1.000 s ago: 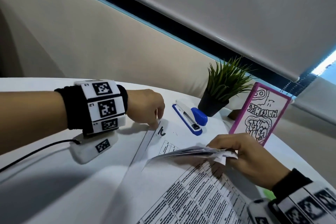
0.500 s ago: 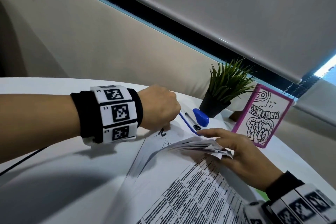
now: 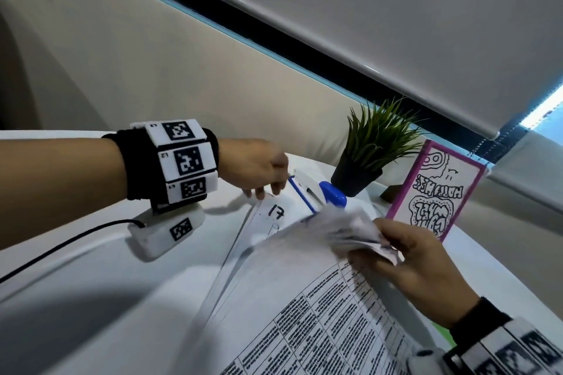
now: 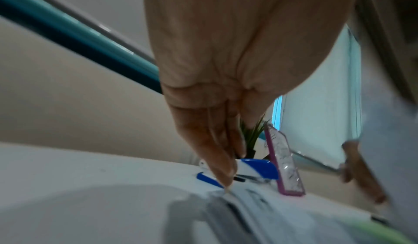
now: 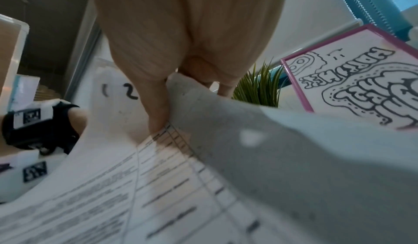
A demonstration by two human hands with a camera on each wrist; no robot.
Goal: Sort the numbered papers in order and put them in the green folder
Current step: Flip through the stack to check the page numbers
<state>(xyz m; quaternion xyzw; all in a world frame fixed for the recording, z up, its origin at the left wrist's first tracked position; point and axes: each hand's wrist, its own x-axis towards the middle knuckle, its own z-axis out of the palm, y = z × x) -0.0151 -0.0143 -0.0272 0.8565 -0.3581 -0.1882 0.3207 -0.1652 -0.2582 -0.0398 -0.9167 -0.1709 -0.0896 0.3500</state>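
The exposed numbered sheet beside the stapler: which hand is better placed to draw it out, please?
Left hand, probably: its fingers touch that sheet's corner, while the right hand grips the lifted papers.

Noted: the papers [image 3: 292,307] are thin matt white sheet with black print and marker numerals. The counter [image 3: 91,298] is a smooth white top with faint sheen. The stapler [image 3: 327,195] is glossy blue and white plastic. The pot [image 3: 355,178] is matt black. The framed picture [image 3: 435,195] has a smooth pink rim and glossy face. The wristband [image 3: 137,167] is black cloth carrying matt white blocks.
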